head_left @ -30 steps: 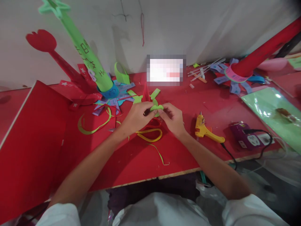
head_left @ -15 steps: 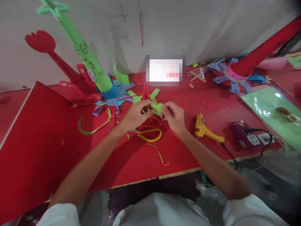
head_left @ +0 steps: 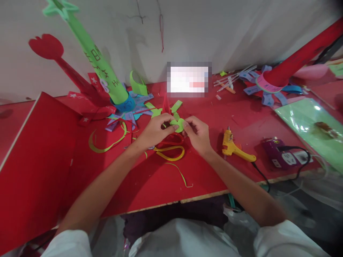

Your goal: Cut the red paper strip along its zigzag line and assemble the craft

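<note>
Between my two hands is a small curved piece of light green paper (head_left: 180,125). My left hand (head_left: 158,129) pinches its left side between thumb and fingers. On its right edge, my right hand (head_left: 197,134) closes with thumb and fingertips. Just below lie scissors (head_left: 171,153) with one yellow and one red handle loop; their blades are mostly hidden under my left hand and forearm. Behind my hands stands a red pointed paper cone (head_left: 165,105), with green paper strips (head_left: 177,106) around its base.
A yellow glue gun (head_left: 235,148) lies right, near a purple power adapter (head_left: 281,153) with cords. Green paper offcuts (head_left: 107,146) lie left, before a green paper tube (head_left: 100,67) and a red paper flower (head_left: 48,48). A red board (head_left: 34,160) stands at far left.
The green paper piece has turned slightly between my fingers, showing a rounder edge. My right hand has shifted a little to the left; the things on the table are unmoved.
</note>
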Tool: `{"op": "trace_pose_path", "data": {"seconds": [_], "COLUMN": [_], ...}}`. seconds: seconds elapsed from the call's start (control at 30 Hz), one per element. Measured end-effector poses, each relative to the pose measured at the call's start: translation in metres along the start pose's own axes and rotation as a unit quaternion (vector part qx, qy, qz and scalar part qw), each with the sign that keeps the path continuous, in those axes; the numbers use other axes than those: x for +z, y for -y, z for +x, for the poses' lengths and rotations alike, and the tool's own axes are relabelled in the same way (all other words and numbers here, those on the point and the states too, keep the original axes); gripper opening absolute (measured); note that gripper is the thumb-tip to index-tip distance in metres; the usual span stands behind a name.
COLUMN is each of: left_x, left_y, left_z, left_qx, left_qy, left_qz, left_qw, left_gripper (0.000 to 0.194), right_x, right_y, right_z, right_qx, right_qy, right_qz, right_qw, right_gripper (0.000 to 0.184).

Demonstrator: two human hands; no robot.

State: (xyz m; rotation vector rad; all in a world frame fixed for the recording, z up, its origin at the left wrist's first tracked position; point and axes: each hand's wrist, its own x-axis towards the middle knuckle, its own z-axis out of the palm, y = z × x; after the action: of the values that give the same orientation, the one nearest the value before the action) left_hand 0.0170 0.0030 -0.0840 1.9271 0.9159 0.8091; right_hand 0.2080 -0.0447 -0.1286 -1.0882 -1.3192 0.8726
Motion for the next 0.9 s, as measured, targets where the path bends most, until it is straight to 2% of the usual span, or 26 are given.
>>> {"op": "trace_pose_path", "data": {"seconds": [0.17, 0.37, 0.5, 0.67, 0.8, 0.9], "left_x": [0.000, 0.002, 0.001, 0.000, -0.007, -0.021], "left_y": [-0.001, 0.001, 0.005, 0.007, -0.009, -0.030], "left_z": [0.000, 0.000, 0.000, -0.001, 0.004, 0.014], "left_qx": [0.001, 0.033, 0.042, 0.043, 0.065, 0.088], "left_qy": [0.009, -0.040, -0.054, -0.064, -0.071, -0.097], "left_qz": [0.004, 0.061, 0.091, 0.070, 0.072, 0.086], "left_qw": [1.000, 0.997, 0.993, 0.995, 0.993, 0.988], "left_gripper": [0.022, 0.027, 0.019, 0.017, 0.014, 0.012], "right_x": [0.001, 0.003, 0.004, 0.004, 0.004, 0.006], "right_y": [-0.002, -0.001, -0.003, -0.004, 0.009, 0.030], "right_z": [0.000, 0.000, 0.001, -0.002, -0.005, 0.007], "right_qx": [0.018, 0.028, 0.028, 0.012, -0.022, -0.081], "right_qy": [0.002, 0.005, 0.006, 0.002, -0.017, -0.015], "right_qz": [0.025, 0.027, 0.025, 0.005, -0.035, -0.077], "right_qw": [1.000, 0.999, 0.999, 1.000, 0.999, 0.994], "right_gripper": [0.047, 0.050, 0.049, 0.043, 0.037, 0.032]}}
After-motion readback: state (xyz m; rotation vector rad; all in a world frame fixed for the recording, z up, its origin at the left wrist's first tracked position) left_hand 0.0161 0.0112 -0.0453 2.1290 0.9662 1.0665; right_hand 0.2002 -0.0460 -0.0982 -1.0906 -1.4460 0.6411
